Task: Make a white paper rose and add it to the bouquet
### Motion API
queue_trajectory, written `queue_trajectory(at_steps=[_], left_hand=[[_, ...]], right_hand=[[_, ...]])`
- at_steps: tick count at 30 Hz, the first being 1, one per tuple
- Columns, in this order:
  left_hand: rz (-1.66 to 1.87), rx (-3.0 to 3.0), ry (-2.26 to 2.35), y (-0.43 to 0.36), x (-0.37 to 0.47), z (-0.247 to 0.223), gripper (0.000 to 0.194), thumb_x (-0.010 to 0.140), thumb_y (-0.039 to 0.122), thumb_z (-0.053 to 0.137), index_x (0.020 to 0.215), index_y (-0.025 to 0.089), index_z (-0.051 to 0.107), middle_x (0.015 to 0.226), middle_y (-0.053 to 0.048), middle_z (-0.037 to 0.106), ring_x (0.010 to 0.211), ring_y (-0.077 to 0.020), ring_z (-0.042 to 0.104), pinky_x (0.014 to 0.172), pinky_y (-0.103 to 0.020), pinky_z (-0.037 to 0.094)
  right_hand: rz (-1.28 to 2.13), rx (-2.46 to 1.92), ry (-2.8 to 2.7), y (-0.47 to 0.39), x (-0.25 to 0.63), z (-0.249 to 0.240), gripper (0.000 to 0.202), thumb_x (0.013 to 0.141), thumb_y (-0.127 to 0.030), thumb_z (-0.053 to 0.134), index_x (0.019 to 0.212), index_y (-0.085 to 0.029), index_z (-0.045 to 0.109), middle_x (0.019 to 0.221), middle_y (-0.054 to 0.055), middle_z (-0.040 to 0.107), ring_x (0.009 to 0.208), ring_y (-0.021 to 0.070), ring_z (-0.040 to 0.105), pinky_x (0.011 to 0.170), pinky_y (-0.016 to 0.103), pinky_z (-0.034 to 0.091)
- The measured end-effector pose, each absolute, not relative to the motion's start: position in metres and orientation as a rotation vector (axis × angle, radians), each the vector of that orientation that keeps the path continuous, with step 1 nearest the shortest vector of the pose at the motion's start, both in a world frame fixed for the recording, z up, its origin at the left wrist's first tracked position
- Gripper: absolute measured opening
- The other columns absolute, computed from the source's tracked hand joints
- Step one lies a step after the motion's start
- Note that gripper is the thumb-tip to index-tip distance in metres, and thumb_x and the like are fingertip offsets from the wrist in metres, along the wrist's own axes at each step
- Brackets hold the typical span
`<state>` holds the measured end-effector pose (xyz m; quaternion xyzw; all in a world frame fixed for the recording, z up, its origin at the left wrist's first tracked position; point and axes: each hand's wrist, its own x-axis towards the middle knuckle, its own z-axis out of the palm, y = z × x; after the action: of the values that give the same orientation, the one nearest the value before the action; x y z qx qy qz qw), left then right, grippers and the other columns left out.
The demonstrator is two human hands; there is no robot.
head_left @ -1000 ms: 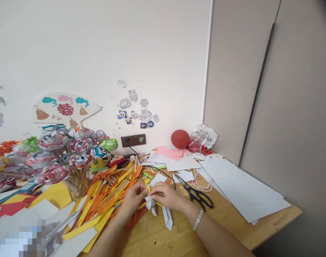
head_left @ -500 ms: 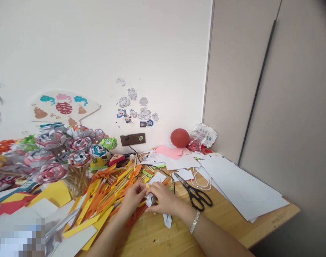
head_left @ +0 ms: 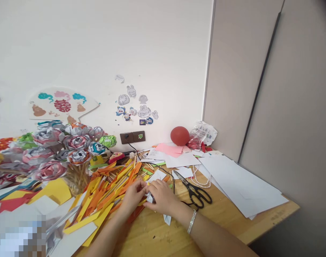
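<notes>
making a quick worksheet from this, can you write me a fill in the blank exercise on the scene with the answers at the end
1. The left grip and right grip hold a small folded piece made of ____.
2. The bracelet is on the person's ____ wrist.
3. The scissors on the wooden table have ____ handles.
4. The folded strips beside the left grip are mostly orange and ____.

Missing words: paper; right; black; yellow.

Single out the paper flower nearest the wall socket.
The bright green paper flower, rightmost of all, just left of the wall socket; the other green flower is far to the left.
</notes>
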<state>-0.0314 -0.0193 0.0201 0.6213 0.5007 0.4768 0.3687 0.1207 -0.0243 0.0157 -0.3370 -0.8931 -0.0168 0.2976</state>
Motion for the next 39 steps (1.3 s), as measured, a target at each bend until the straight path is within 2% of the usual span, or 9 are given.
queue_trajectory(at_steps=[4, 7, 11, 15, 25, 31, 39], left_hand=[[1.218, 1.607, 1.280, -0.019, -0.031, 0.019, 0.020, 0.061, 0.035, 0.061, 0.060, 0.018, 0.051, 0.053, 0.004, 0.052, 0.051, -0.0120, 0.047, 0.051, -0.024, 0.037], [1.215, 1.601, 1.303, -0.020, -0.031, 0.020, 0.021, 0.060, 0.037, 0.061, 0.060, 0.018, 0.051, 0.053, 0.004, 0.051, 0.050, -0.0121, 0.047, 0.050, -0.024, 0.037], [1.203, 1.589, 1.337, -0.021, -0.029, 0.023, 0.023, 0.059, 0.038, 0.060, 0.059, 0.018, 0.051, 0.053, 0.004, 0.051, 0.050, -0.0122, 0.047, 0.050, -0.024, 0.037], [1.215, 1.583, 1.334, -0.020, -0.028, 0.023, 0.024, 0.058, 0.039, 0.061, 0.059, 0.018, 0.050, 0.052, 0.005, 0.051, 0.049, -0.0118, 0.047, 0.050, -0.024, 0.037], [1.214, 1.602, 1.332, -0.018, -0.030, 0.021, 0.026, 0.060, 0.042, 0.060, 0.060, 0.018, 0.051, 0.053, 0.004, 0.050, 0.050, -0.0118, 0.046, 0.050, -0.024, 0.037], [1.205, 1.620, 1.328, -0.018, -0.032, 0.020, 0.022, 0.061, 0.039, 0.060, 0.060, 0.018, 0.052, 0.052, 0.005, 0.049, 0.050, -0.0117, 0.047, 0.051, -0.024, 0.038], [1.157, 1.643, 1.331, -0.019, -0.033, 0.023, 0.026, 0.060, 0.043, 0.060, 0.059, 0.018, 0.053, 0.053, 0.003, 0.053, 0.052, -0.0128, 0.048, 0.052, -0.025, 0.039]], right_hand=[[-0.050, -0.950, -2.390, -0.023, 0.119, 0.013, 0.024, 0.076, -0.037, 0.059, 0.088, -0.018, 0.054, 0.087, 0.003, 0.056, 0.074, 0.0166, 0.052, 0.061, 0.026, 0.037], [-0.051, -0.975, -2.369, -0.023, 0.119, 0.011, 0.025, 0.075, -0.039, 0.059, 0.089, -0.019, 0.054, 0.087, 0.002, 0.056, 0.071, 0.0154, 0.053, 0.056, 0.024, 0.036], [-0.092, -0.948, -2.371, -0.024, 0.120, 0.009, 0.032, 0.069, -0.044, 0.063, 0.089, -0.021, 0.054, 0.085, 0.001, 0.055, 0.071, 0.0162, 0.053, 0.057, 0.025, 0.036], [-0.113, -0.912, -2.364, -0.021, 0.120, 0.007, 0.022, 0.073, -0.035, 0.058, 0.089, -0.021, 0.055, 0.084, 0.001, 0.054, 0.069, 0.0150, 0.052, 0.057, 0.024, 0.035], [-0.032, -0.797, -2.351, -0.021, 0.121, 0.006, 0.013, 0.070, -0.019, 0.057, 0.082, -0.017, 0.055, 0.080, 0.002, 0.054, 0.069, 0.0135, 0.049, 0.059, 0.022, 0.035], [0.072, -0.816, -2.271, -0.025, 0.120, 0.007, 0.019, 0.071, -0.030, 0.062, 0.084, -0.018, 0.055, 0.082, 0.001, 0.053, 0.069, 0.0139, 0.050, 0.061, 0.022, 0.037], [0.245, -0.710, -2.339, -0.019, 0.127, 0.008, 0.018, 0.076, -0.027, 0.060, 0.093, -0.019, 0.056, 0.085, 0.002, 0.052, 0.077, 0.0149, 0.053, 0.069, 0.023, 0.041]])
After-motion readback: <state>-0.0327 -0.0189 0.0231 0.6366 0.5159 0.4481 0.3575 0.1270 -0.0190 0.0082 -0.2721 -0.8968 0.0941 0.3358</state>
